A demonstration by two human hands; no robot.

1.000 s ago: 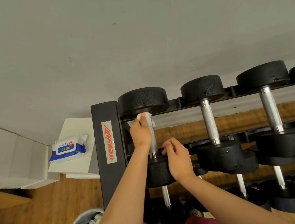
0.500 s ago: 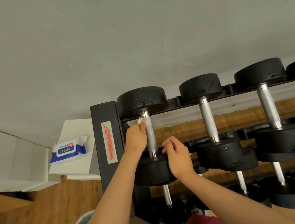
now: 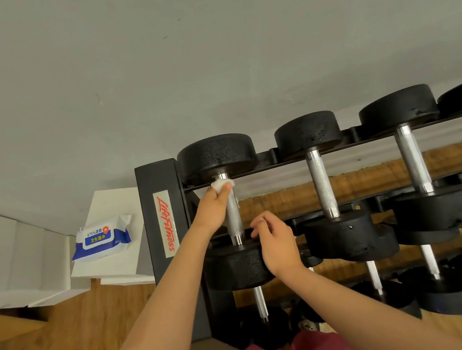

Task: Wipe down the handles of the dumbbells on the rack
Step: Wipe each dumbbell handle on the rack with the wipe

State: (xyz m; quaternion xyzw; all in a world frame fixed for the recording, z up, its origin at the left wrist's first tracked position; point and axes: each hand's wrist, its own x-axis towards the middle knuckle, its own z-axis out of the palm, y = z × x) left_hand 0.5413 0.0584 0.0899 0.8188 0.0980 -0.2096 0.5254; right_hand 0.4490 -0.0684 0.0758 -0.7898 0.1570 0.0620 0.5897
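Observation:
The leftmost dumbbell [image 3: 217,156] on the black rack [image 3: 164,212] has a knurled steel handle [image 3: 235,221]. My left hand [image 3: 213,206] wraps around the top of that handle and holds a white wipe [image 3: 220,184] against it, just under the far weight head. My right hand [image 3: 276,242] rests on the dumbbell's near weight head [image 3: 235,267], fingers loosely curled above it. Two more dumbbells [image 3: 322,181] [image 3: 412,158] lie to the right on the same tier.
A blue and white pack of wet wipes [image 3: 101,238] lies on a white box [image 3: 118,264] left of the rack. Lower tiers hold several more dumbbells [image 3: 441,288]. A grey wall stands behind; wooden floor [image 3: 69,340] is below.
My left hand slid down the handle with the wipe, then back up to the top under the far weight head. My right hand stayed on the near head.

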